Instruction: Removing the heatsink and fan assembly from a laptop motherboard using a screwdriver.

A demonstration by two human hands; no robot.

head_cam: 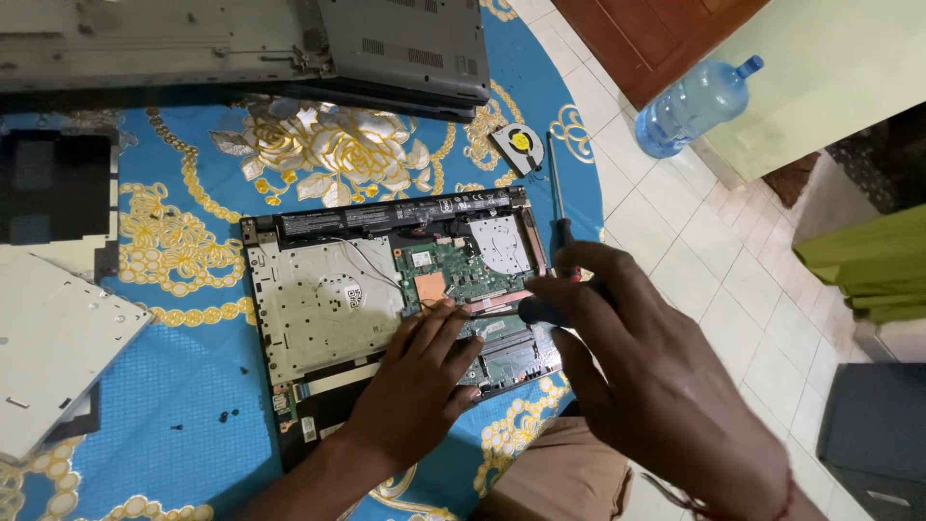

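Observation:
An opened laptop chassis lies on a blue and gold patterned cloth, its green circuit board and long black battery exposed. My left hand rests flat on the lower middle of the chassis, fingers spread over the board. My right hand hovers at the chassis's right edge and grips a small black part between thumb and fingers. A screwdriver with a red and black handle lies just above my right hand.
A loose cooling fan lies on the cloth above the chassis. Other laptop shells sit at the top, flat grey panels at the left. Small black screws dot the cloth. A water bottle lies on the tiled floor.

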